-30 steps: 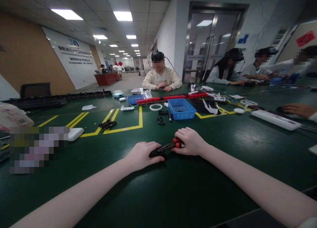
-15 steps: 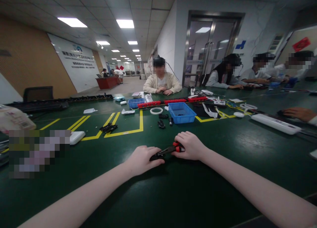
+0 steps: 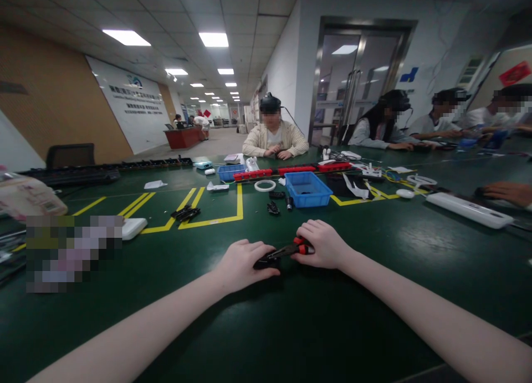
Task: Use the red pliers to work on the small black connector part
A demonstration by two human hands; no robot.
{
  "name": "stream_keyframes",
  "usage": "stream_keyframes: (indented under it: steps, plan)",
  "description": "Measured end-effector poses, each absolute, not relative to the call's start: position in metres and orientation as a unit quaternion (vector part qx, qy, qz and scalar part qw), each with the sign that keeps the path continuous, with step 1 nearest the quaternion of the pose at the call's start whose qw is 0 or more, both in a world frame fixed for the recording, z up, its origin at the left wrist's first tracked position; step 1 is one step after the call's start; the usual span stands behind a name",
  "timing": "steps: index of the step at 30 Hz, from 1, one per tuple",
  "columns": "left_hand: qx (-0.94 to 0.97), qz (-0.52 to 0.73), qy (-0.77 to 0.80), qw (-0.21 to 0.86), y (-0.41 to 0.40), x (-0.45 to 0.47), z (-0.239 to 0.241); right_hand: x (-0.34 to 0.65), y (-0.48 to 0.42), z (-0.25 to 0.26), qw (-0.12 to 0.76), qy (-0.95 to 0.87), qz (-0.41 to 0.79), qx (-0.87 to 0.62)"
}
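Observation:
My right hand (image 3: 322, 243) is closed around the red handles of a pair of pliers (image 3: 286, 251), whose dark jaws point left. The jaws reach a small black part (image 3: 266, 261) that my left hand (image 3: 245, 264) pinches between thumb and fingers. Whether the jaws grip that part I cannot tell. Much of the black part is hidden by my left fingers. Beyond my hands lie more small black pieces (image 3: 273, 208), a short black cylinder (image 3: 289, 203) and a pile of black parts (image 3: 185, 213).
A blue bin (image 3: 307, 190) stands past my right hand, with a white tape ring (image 3: 265, 185) and red strips (image 3: 297, 170) near it. A white power strip (image 3: 469, 210) lies right, a white box (image 3: 133, 228) left. A person (image 3: 274, 133) sits opposite; others sit at right.
The whole view has shifted slightly, so things appear a little further right. Both hands keep their hold on the pliers and the black part.

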State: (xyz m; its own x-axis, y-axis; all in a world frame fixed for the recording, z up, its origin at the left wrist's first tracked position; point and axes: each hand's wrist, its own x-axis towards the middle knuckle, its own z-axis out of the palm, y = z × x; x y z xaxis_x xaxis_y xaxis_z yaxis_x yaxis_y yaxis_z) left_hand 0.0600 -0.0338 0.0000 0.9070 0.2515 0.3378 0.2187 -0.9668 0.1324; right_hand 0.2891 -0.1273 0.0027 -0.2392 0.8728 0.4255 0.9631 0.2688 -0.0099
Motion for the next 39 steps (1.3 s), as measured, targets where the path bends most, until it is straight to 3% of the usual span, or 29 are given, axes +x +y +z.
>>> stream_keyframes:
  steps: [13, 39]
  plan:
    - [0.964, 0.155, 0.173, 0.13, -0.032, 0.06, 0.001, 0.3, -0.128, 0.003, 0.255, -0.753, -0.152, -0.587]
    - [0.962, 0.153, 0.152, 0.169, -0.031, 0.06, 0.0, 0.297, -0.125, -0.001, 0.216, -0.792, -0.176, -0.543]
